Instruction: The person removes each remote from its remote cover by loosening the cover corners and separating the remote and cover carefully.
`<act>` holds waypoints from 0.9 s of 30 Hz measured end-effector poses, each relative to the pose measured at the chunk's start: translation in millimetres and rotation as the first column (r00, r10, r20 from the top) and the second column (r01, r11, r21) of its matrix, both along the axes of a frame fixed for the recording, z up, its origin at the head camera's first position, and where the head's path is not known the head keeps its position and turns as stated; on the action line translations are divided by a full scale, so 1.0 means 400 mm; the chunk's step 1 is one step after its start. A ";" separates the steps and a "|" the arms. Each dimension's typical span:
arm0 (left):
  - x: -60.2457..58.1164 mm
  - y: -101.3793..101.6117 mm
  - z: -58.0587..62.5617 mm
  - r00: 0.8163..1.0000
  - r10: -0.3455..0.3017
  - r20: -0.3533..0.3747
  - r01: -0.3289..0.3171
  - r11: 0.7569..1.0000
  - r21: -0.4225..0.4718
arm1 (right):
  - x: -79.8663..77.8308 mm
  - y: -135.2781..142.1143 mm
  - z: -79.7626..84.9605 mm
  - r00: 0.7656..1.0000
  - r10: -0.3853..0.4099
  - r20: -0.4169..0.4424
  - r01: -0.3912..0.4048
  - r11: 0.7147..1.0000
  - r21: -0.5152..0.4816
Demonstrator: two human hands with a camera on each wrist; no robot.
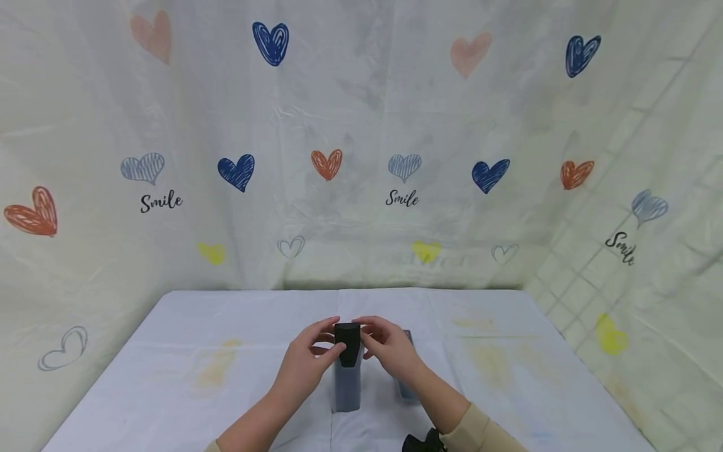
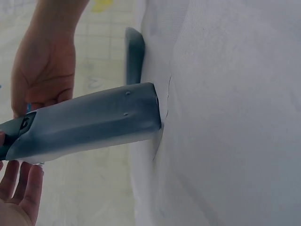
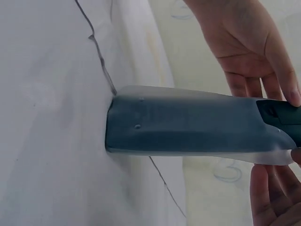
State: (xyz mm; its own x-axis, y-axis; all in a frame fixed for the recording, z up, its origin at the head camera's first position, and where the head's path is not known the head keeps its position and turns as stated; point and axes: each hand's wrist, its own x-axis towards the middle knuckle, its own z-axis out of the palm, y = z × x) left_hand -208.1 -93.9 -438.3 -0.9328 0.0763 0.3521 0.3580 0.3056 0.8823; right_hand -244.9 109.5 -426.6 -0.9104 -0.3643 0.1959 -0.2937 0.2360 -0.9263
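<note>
A tall blue-grey case (image 1: 348,389) with a black top part (image 1: 348,342) stands upright on the white-covered table. In the right wrist view, a translucent edge runs along the sides of the case (image 3: 188,125). My left hand (image 1: 302,361) holds the upper end from the left, its thumb on the black part and its fingers behind. From the right, my right hand (image 1: 390,345) grips the same end between thumb and fingers at the side edge. Both hands also show around the upper end of the case (image 2: 94,122) in the left wrist view.
Partly behind my right hand lies a second blue-grey piece (image 1: 407,390), also seen in the left wrist view. A black object (image 1: 422,441) is at the bottom edge, beside my right sleeve (image 1: 471,433). A curtain (image 1: 361,113) printed with hearts hangs behind the table.
</note>
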 end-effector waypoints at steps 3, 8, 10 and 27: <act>0.002 -0.002 -0.004 1.000 -0.003 0.003 0.003 1.000 0.006 | 0.007 0.003 -0.007 1.000 -0.005 -0.011 0.005 1.000 -0.028; 0.006 -0.014 -0.011 0.999 -0.014 0.045 0.014 1.000 0.002 | 0.019 0.006 -0.018 1.000 -0.018 -0.005 0.018 0.996 -0.082; 0.008 -0.021 -0.016 0.996 -0.019 0.088 0.019 1.000 -0.005 | 0.024 0.008 -0.025 1.000 -0.021 0.008 0.021 0.996 -0.088; 0.020 -0.037 -0.031 0.988 -0.019 0.155 0.028 0.998 -0.059 | 0.061 0.028 -0.064 0.996 -0.031 0.085 0.036 0.997 -0.067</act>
